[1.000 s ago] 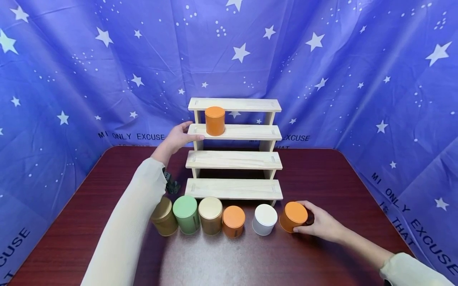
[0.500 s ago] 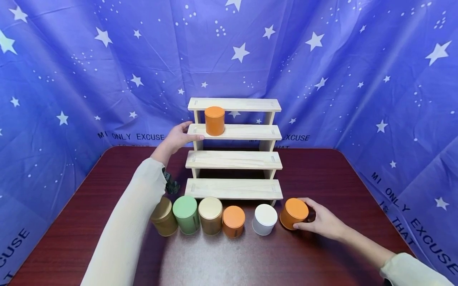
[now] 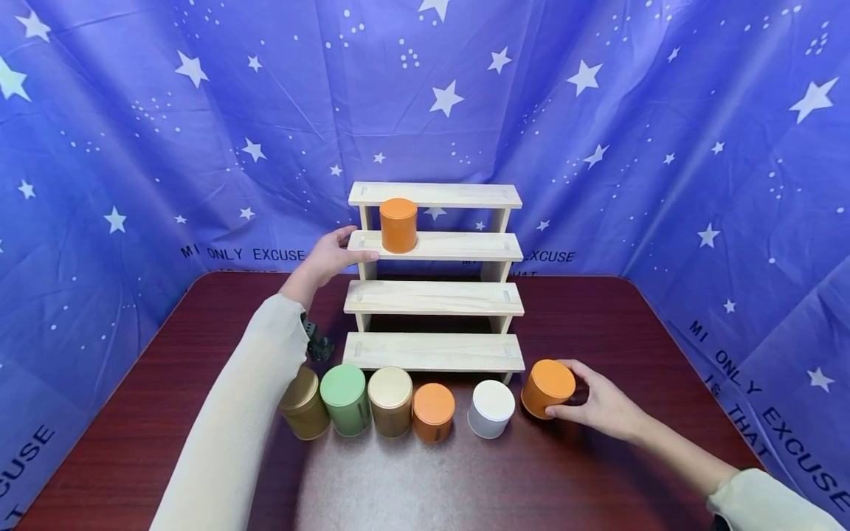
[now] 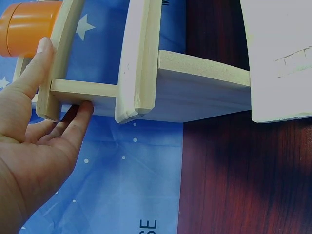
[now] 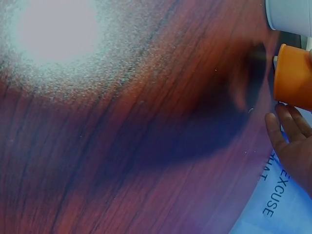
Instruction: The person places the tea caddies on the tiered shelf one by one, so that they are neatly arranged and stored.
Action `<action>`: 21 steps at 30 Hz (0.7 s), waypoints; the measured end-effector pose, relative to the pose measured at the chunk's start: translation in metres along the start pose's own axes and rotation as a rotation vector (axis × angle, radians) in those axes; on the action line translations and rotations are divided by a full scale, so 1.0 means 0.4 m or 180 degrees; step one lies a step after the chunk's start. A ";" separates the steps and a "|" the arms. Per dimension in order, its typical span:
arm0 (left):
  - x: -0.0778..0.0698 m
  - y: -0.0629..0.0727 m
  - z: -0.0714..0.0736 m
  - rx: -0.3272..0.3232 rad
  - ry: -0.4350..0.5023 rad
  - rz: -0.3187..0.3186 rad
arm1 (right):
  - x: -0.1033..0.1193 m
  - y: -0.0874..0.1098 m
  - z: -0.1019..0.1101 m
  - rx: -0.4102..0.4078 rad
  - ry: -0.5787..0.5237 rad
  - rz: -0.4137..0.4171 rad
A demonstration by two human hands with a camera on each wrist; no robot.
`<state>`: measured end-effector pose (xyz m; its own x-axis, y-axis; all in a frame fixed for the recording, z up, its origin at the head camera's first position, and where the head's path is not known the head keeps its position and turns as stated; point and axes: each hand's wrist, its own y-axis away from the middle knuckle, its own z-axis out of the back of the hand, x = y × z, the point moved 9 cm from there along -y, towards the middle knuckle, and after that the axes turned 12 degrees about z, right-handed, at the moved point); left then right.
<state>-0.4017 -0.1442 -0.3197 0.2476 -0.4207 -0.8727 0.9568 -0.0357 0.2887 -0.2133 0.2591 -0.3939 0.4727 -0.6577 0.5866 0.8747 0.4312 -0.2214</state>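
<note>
A four-step wooden display shelf (image 3: pixel 438 296) stands at the back of the table. My left hand (image 3: pixel 330 257) grips the left end of its second step from the top, thumb along the front edge and fingers (image 4: pixel 80 124) against the side panel. On that same step sits an orange tin (image 3: pixel 399 227), just right of my thumb. My right hand (image 3: pixel 600 402) holds another orange tin (image 3: pixel 550 387) by its side, thumb in front and fingers behind, to the right of a white tin (image 3: pixel 491 408). In the right wrist view this orange tin (image 5: pixel 295 75) is cut off at the edge.
Along the shelf's front a row of tins stands on the dark red table (image 3: pixel 398 494): a dark gold one (image 3: pixel 305 404), a green one (image 3: pixel 347 400), a pale-lidded gold one (image 3: pixel 391 402) and a small orange one (image 3: pixel 434 413). A blue star-print cloth (image 3: pixel 425 110) surrounds the table.
My right hand has moved the orange tin slightly away from me and to the right. The left hand and the shelf have stayed in place.
</note>
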 end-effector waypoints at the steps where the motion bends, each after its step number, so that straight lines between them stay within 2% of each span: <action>1: 0.000 0.000 0.000 0.0001 0.0004 0.0007 | -0.001 -0.001 0.002 -0.0007 -0.0014 -0.0005; 7: 0.002 -0.001 0.001 0.0003 0.0006 0.0023 | -0.002 -0.004 0.012 -0.0038 -0.0136 0.0001; 14: -0.001 -0.001 0.000 -0.0004 0.0012 0.0008 | 0.007 -0.011 0.033 -0.0109 0.0035 0.0027; 21: 0.002 -0.004 0.003 -0.0013 0.0011 0.0027 | 0.010 -0.025 0.039 -0.0107 -0.0223 0.0051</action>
<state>-0.4033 -0.1454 -0.3203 0.2562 -0.4178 -0.8717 0.9553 -0.0284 0.2944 -0.2219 0.2619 -0.3772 0.4789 -0.6054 0.6357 0.8707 0.4196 -0.2564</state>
